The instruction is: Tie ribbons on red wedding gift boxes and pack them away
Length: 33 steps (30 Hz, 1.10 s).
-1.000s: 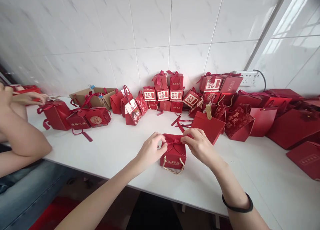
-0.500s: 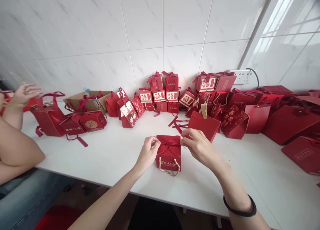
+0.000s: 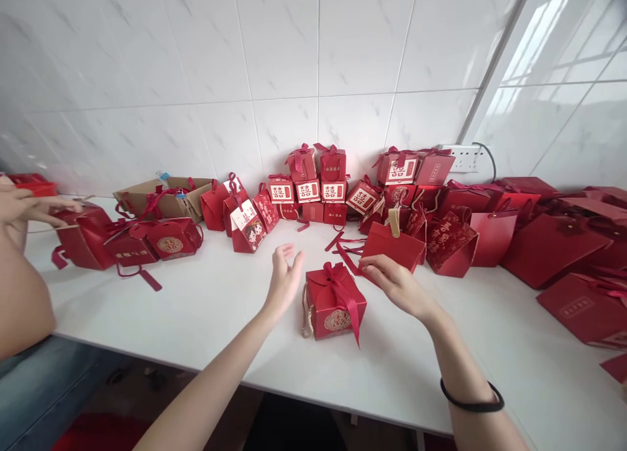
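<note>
A small red gift box [image 3: 323,311] stands on the white table in front of me, its round gold emblem facing me and to the right. Across its top runs a red ribbon [image 3: 349,301], one end hanging down the front. A twisted gold cord handle [image 3: 307,311] shows on its left side. My left hand [image 3: 287,278] hovers left of the box, fingers apart and holding nothing. To the box's right is my right hand [image 3: 392,281], fingers stretched out, apart from the box and in front of a red box with a tan strap [image 3: 393,245].
Stacked red boxes [image 3: 308,191] line the tiled wall. Several larger red boxes [image 3: 553,248] crowd the right. On the left are a cardboard tray [image 3: 193,206] and more red boxes [image 3: 171,239]. Another person's hand [image 3: 44,209] touches a red box there. A power strip [image 3: 463,158] lies by the wall.
Both my hands have let go of the ribbon and moved apart. The box has turned, so its emblem side shows and the cord handle is at the left. The other person's hand has come down onto a box.
</note>
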### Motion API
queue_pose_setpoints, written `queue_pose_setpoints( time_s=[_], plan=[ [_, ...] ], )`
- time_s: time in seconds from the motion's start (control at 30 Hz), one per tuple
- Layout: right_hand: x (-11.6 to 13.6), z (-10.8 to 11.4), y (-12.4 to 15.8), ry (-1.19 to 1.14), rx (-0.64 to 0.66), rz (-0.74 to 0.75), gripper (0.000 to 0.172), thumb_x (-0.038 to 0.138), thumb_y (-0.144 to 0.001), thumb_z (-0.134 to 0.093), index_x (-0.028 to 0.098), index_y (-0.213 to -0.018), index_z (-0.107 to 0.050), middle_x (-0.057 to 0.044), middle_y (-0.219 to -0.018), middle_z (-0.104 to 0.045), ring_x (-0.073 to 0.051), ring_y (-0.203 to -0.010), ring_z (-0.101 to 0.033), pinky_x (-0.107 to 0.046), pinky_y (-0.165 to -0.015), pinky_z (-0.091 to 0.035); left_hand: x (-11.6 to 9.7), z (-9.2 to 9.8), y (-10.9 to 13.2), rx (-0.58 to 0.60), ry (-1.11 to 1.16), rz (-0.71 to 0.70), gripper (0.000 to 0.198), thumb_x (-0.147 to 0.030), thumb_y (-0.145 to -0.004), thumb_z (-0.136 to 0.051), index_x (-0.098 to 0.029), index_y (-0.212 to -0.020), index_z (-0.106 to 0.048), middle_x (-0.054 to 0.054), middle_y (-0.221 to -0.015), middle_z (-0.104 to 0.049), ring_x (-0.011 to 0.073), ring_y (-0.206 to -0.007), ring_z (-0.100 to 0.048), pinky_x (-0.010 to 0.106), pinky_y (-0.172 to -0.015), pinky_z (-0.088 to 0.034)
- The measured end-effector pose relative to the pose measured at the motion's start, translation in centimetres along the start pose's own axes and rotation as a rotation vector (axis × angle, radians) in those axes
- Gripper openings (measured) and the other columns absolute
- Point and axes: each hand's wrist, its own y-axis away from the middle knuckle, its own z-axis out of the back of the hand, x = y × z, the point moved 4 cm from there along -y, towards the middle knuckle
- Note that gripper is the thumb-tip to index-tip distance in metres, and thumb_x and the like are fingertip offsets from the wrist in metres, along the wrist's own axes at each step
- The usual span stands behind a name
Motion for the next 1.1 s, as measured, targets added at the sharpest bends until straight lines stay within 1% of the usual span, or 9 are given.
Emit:
queue_pose_setpoints(
  time_s=[0.07, 0.2, 0.4, 0.53, 0.63, 0.77, 0.93, 1.0, 1.1],
  plan=[
    [-0.8, -1.2, -0.4, -0.024, 0.021, -0.032, 0.033, 0.040, -0.091, -0.042, 0.023, -0.116, -0.056, -0.009, -0.119, -0.062, -0.024, -0.108, -0.060, -0.043, -0.093, -0.049, 0.4, 0.0, 2.9, 0.005, -0.032, -0.010, 0.048, -0.045, -0.083, -0.053, -0.021, -0.121, -0.035, 0.016, -0.138, -0.037, 0.0282, -0.133, -0.034, 0.043, -0.105, -0.035],
    [-1.2, -2.5, -0.7, -0.091, 0.106, -0.088, 0.042, 0.042, -0.092, -0.041, 0.027, -0.130, -0.047, -0.008, -0.127, -0.059, -0.024, -0.118, -0.055, -0.043, -0.094, -0.048, 1.8, -0.9, 6.3, 0.276, -0.095, -0.015, 0.068, -0.047, -0.079, -0.059, -0.020, -0.132, -0.026, 0.018, -0.141, -0.031, 0.0301, -0.133, -0.034, 0.043, -0.102, -0.039],
    [-2.1, -0.6, -0.7, -0.045, -0.024, -0.311, 0.039, 0.049, -0.091, -0.038, 0.021, -0.110, -0.056, -0.006, -0.091, -0.068, -0.022, -0.082, -0.066, -0.037, -0.079, -0.051, 2.9, 1.1, 1.6, 0.213, -0.067, 0.107, 0.052, -0.036, -0.080, -0.055, -0.022, -0.127, -0.039, 0.013, -0.142, -0.035, 0.0289, -0.136, -0.028, 0.045, -0.109, -0.029],
    [-1.8, -1.4, -0.7, -0.095, 0.028, -0.356, 0.044, 0.056, -0.089, -0.038, 0.020, -0.106, -0.058, -0.009, -0.105, -0.066, -0.023, -0.095, -0.063, -0.034, -0.075, -0.053, 1.9, 0.0, -0.9, 0.411, 0.111, 0.231, 0.048, -0.049, -0.085, -0.048, -0.023, -0.125, -0.044, 0.010, -0.134, -0.049, 0.0272, -0.127, -0.043, 0.041, -0.105, -0.034],
    [-1.4, -2.6, -0.8, -0.239, 0.188, -0.396, 0.051, 0.064, -0.087, -0.036, 0.023, -0.112, -0.055, -0.009, -0.118, -0.060, -0.024, -0.107, -0.059, -0.033, -0.072, -0.056, 1.0, -1.7, -2.2, 0.638, 0.107, 0.290, 0.058, -0.056, -0.078, -0.058, -0.024, -0.124, -0.044, 0.009, -0.129, -0.054, 0.0278, -0.119, -0.052, 0.040, -0.098, -0.041],
    [-1.4, -3.3, -0.8, -0.397, 0.423, -0.403, 0.063, 0.069, -0.081, -0.044, 0.025, -0.126, -0.042, -0.011, -0.136, -0.045, -0.027, -0.122, -0.049, -0.038, -0.081, -0.056, 0.5, -3.5, -3.1, 0.967, 0.055, 0.330, 0.051, -0.047, -0.071, -0.071, -0.023, -0.113, -0.052, 0.006, -0.120, -0.061, 0.0269, -0.112, -0.056, 0.038, -0.093, -0.045],
    [-2.0, -3.1, -0.2, -0.375, 0.398, -0.176, 0.117, 0.041, -0.063, -0.078, 0.023, -0.143, 0.006, -0.017, -0.141, -0.035, -0.027, -0.132, -0.037, -0.041, -0.098, -0.045, 0.9, -4.7, -3.0, 0.833, 0.193, 0.183, 0.046, -0.042, -0.077, -0.066, -0.022, -0.114, -0.049, 0.007, -0.116, -0.062, 0.0244, -0.104, -0.060, 0.037, -0.089, -0.047],
    [-2.1, -3.1, 0.3, -0.304, 0.318, -0.114, 0.117, 0.031, -0.065, -0.076, 0.025, -0.143, 0.012, -0.018, -0.140, -0.036, -0.028, -0.129, -0.041, -0.042, -0.096, -0.047, 1.1, -5.1, -2.6, 0.758, 0.233, 0.152, 0.049, -0.041, -0.077, -0.066, -0.021, -0.117, -0.046, 0.007, -0.114, -0.061, 0.0240, -0.103, -0.060, 0.037, -0.087, -0.048],
    [-1.7, -3.0, 0.6, -0.145, 0.185, -0.006, 0.101, 0.022, -0.066, -0.070, 0.025, -0.142, -0.003, -0.016, -0.134, -0.040, -0.027, -0.119, -0.049, -0.043, -0.095, -0.048, 0.9, -5.3, -2.4, 0.681, 0.235, 0.103, 0.054, -0.039, -0.075, -0.068, -0.021, -0.119, -0.044, 0.009, -0.118, -0.058, 0.0244, -0.108, -0.057, 0.037, -0.088, -0.048]
  ],
)
